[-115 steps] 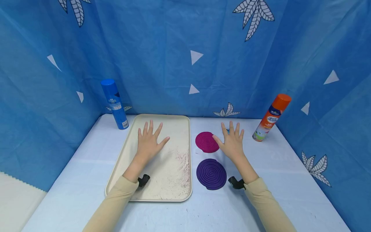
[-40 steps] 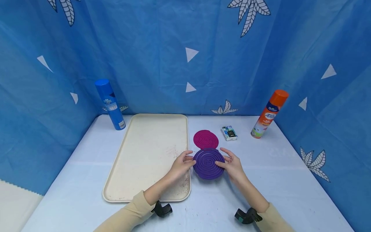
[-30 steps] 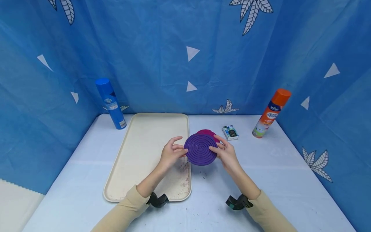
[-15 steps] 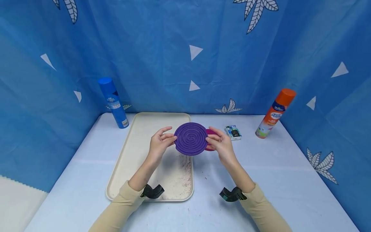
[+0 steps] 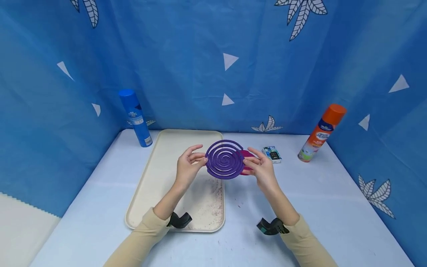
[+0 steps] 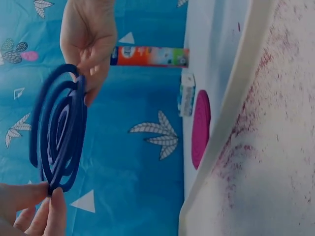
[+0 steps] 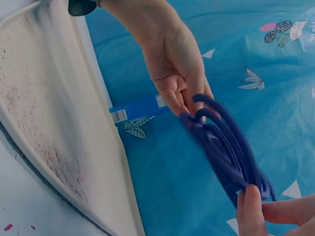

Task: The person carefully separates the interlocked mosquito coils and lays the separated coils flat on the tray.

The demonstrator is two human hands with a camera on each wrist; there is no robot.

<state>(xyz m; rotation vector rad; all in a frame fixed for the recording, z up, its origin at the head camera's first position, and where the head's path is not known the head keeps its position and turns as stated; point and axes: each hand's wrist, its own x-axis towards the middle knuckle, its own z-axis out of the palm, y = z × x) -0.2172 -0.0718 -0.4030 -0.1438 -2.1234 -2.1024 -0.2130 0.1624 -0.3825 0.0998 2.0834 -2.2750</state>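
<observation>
The purple mat [image 5: 225, 160] is in the air above the right edge of the tray [image 5: 158, 181], gaps showing between its coils. The left hand [image 5: 186, 168] pinches the mat's left rim over the tray, fingers and thumb brought together on it; the right hand [image 5: 264, 171] pinches the opposite rim, beyond the tray's right edge, though its exact fingertip contact is hard to make out. On the counter [image 5: 247, 241], the pink mat [image 6: 201, 130] lies just right of the tray, the box [image 5: 273, 155] farther right, the orange can [image 5: 321, 133] well apart. The blue can [image 5: 136, 118] stands near the tray's far left corner.
</observation>
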